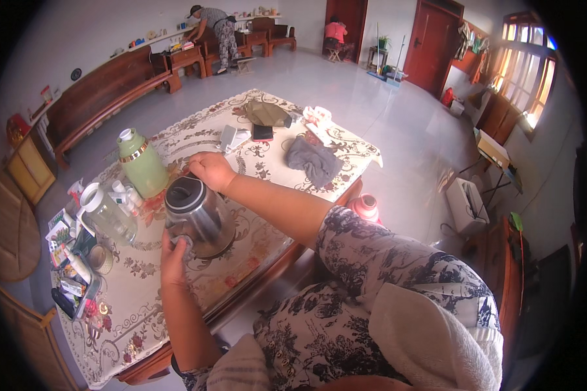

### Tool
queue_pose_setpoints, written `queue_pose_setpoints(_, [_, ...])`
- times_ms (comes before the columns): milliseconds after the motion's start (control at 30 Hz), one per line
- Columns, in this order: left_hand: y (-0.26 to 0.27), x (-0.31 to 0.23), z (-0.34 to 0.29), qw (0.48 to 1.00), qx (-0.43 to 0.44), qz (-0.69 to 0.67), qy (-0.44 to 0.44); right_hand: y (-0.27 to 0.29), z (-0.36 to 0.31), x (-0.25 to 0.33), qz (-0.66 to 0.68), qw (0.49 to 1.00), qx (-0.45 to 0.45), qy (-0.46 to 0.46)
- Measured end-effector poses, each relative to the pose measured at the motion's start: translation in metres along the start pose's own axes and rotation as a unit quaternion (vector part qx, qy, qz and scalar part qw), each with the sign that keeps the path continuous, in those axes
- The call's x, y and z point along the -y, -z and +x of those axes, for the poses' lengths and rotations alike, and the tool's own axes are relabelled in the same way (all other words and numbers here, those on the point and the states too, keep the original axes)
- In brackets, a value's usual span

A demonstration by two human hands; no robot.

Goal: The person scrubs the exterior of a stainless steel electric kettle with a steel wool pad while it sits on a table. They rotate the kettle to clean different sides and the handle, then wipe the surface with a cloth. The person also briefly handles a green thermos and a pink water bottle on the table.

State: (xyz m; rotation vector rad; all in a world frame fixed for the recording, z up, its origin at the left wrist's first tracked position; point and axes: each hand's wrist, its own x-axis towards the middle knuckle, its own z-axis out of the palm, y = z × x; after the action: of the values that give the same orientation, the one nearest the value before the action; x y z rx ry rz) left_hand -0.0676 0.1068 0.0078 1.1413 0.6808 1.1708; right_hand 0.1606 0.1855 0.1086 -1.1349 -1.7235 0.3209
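Note:
A stainless steel electric kettle (205, 221) with a black lid stands on the patterned tablecloth (143, 267), close to the table's near edge. Around its far upper side, my right hand (213, 171) is closed at the handle, which is mostly hidden by the fingers. My left hand (173, 259) is closed on a small pale wad that looks like cloth (187, 240), pressed to the kettle's near left side. Just beyond the kettle is a green thermos flask (142, 166). A clear glass jug (109, 215) is left of it, beside several white bottles (126, 197).
A tray of small items (78, 277) lies at the table's left end. Dark grey cloth (314, 161), an olive cloth (267, 113) and a phone (262, 133) lie on the far side. A pink flask (365, 207) stands beyond the table edge. Two people are across the room.

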Motion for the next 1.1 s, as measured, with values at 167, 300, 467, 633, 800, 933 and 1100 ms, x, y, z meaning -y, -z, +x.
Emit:
queue_pose_setpoints(167, [0.01,0.009,0.004,1.0,-0.005,-0.02,-0.009,-0.001,0.002,-0.001,-0.014,1.0,-0.006,-0.003])
queue_pose_setpoints(300, [0.013,0.016,0.003,1.0,-0.029,-0.003,0.004,-0.002,0.0,-0.006,-0.039,0.999,-0.028,0.024])
queue_pose_setpoints(467, [0.017,0.016,0.002,0.999,-0.032,0.01,-0.005,-0.003,-0.002,-0.003,0.007,1.0,-0.014,0.002])
queue_pose_setpoints(633, [0.004,0.004,0.001,1.0,-0.023,0.019,0.002,0.001,-0.004,0.001,0.018,0.999,-0.027,-0.001])
queue_pose_setpoints(800, [0.011,0.009,0.004,1.0,-0.029,0.004,-0.007,-0.011,-0.007,-0.004,0.072,0.99,-0.118,0.038])
queue_pose_setpoints(933, [0.007,0.003,0.001,0.999,-0.031,-0.009,0.008,-0.015,-0.008,-0.01,0.084,0.987,-0.134,0.041])
queue_pose_setpoints(1100, [0.01,0.005,0.0,0.999,-0.031,-0.017,0.009,-0.016,-0.009,-0.005,0.081,0.986,-0.135,0.049])
